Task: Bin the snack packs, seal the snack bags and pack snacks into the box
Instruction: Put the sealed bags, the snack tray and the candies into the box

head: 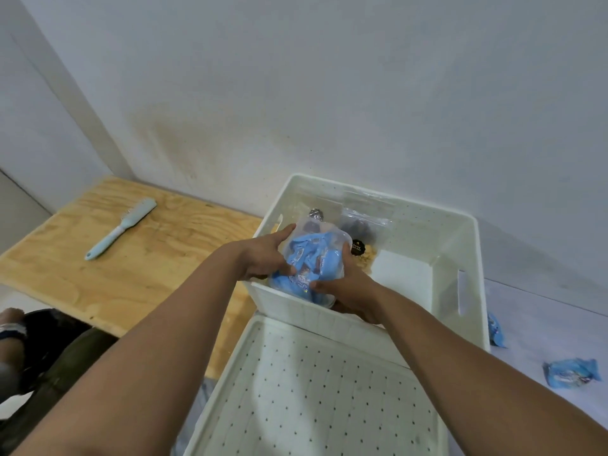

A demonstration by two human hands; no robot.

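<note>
A clear zip bag [311,263] stuffed with blue snack packs hangs over the near-left corner of a white box [467,255]. My left hand [263,258] grips the bag's left side. My right hand [348,287] holds its lower right edge from beneath. Deeper in the box stand two more clear bags [360,227] with dark snacks and a black round label. Two loose blue snack packs [570,373] lie on the white surface to the right of the box.
A white dotted lid or tray [316,390] lies in front of the box. On the left, a plywood board [125,258] carries a light blue hairbrush [121,227]. A wall rises close behind the box. My knee shows at the lower left.
</note>
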